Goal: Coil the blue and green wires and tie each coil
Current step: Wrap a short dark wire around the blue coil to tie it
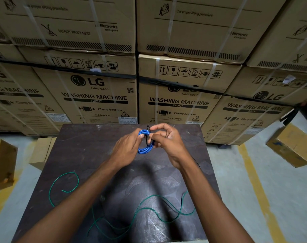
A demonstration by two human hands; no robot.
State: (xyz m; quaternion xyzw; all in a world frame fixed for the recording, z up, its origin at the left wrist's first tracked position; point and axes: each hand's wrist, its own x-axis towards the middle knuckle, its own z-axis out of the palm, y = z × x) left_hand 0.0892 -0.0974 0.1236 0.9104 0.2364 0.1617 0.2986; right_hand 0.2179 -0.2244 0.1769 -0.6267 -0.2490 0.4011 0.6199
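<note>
A small blue wire coil (144, 149) hangs above the far part of the dark table (89, 148), held between both hands. My left hand (127, 149) grips the coil's left side. My right hand (166, 141) pinches a thin black tie (148, 128) that wraps the coil's right side, one end sticking up. The green wire (149, 209) lies loose and uncoiled across the near half of the table, with one end curling into a loop at the left, under my forearms.
Stacked cardboard washing machine boxes (100, 95) form a wall just behind the table. Smaller cardboard boxes stand on the floor at left (2, 162), beside the table (41, 151), and at right (291, 146). Yellow floor lines run on both sides.
</note>
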